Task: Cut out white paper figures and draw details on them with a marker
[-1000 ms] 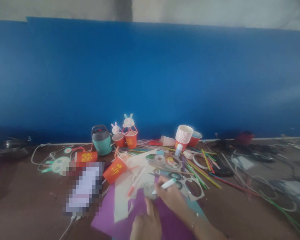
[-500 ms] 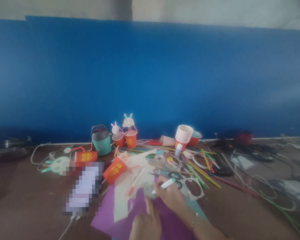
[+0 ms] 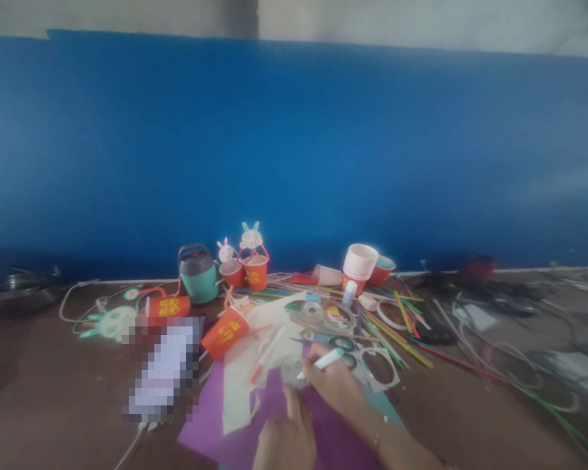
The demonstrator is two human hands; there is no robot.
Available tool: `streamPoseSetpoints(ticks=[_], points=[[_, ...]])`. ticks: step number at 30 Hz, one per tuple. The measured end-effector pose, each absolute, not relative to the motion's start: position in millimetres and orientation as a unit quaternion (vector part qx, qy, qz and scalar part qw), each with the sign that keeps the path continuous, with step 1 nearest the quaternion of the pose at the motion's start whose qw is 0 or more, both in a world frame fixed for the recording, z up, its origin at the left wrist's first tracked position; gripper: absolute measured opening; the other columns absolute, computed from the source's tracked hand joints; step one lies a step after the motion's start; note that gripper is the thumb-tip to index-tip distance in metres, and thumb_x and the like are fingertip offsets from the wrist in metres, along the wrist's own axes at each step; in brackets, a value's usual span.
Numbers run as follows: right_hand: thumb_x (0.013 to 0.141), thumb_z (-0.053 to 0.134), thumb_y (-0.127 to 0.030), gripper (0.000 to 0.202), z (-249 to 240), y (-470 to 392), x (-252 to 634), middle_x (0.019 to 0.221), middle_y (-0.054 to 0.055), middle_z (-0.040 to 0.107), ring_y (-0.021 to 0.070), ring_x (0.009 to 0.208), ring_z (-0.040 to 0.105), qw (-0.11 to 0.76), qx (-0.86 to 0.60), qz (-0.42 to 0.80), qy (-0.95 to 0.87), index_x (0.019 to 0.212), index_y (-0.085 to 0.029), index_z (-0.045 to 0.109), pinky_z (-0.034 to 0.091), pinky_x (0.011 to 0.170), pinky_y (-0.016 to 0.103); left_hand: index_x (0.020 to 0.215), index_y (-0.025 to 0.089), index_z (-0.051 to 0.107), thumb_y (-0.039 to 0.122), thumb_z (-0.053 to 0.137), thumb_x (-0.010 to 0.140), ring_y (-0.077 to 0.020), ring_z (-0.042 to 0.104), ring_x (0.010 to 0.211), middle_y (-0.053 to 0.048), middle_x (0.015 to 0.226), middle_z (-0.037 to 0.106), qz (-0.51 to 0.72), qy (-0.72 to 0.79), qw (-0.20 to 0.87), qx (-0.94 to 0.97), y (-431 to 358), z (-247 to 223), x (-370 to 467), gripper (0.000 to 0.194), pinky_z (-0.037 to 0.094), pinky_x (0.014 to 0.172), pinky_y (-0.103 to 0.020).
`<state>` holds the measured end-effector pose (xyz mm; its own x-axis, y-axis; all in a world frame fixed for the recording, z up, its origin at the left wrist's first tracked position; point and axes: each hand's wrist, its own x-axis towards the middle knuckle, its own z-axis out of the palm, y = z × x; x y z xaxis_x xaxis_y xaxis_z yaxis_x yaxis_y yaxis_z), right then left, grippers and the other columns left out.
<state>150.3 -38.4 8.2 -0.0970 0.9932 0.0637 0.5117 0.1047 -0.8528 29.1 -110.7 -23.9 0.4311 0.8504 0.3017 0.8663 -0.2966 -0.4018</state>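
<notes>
My right hand (image 3: 330, 377) is closed round a white marker (image 3: 323, 361) with a green end, its tip at a round paper cutout (image 3: 292, 371) that bears small drawn rings. With its index finger stretched out, my left hand (image 3: 288, 431) presses the cutout's lower edge; its other fingers look curled and partly hidden. Beneath both hands lies purple paper (image 3: 203, 421), with a white sheet (image 3: 236, 405) on top. Left of the cutout rests a pink-red marker (image 3: 266, 358). Scissors (image 3: 345, 343) lie just beyond my right hand, next to a white card with a round hole (image 3: 392, 380).
A tipped red cup (image 3: 225, 333) and a phone (image 3: 164, 369) lie to the left. Behind stand a teal flask (image 3: 198, 284), a red cup with a rabbit face (image 3: 255, 273) and stacked paper cups (image 3: 360, 262). Coloured sticks (image 3: 396, 339) and cables (image 3: 514, 356) spread rightward.
Hardly anything differs. The marker tip stays at the paper cutout and my left finger keeps its place; the view shifts very slightly.
</notes>
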Motion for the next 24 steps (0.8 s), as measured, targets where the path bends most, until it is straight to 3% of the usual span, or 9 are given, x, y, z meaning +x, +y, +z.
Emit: streamPoseSetpoints(ticks=[24], points=[[0.072, 0.045, -0.026, 0.016, 9.7, -38.1, 148.4, 0.049, -0.005, 0.044, 0.0131, 0.051, 0.045, 0.385, -0.582, 0.349, -0.626, 0.057, -0.024, 0.038, 0.039, 0.051, 0.023, 0.110, 0.015, 0.069, 0.019, 0.055, 0.082, -0.0103, 0.054, 0.042, -0.025, 0.105, 0.066, -0.003, -0.532, 0.252, -0.809, -109.7, -23.3, 28.5, 0.031, 0.043, 0.041, -0.022]])
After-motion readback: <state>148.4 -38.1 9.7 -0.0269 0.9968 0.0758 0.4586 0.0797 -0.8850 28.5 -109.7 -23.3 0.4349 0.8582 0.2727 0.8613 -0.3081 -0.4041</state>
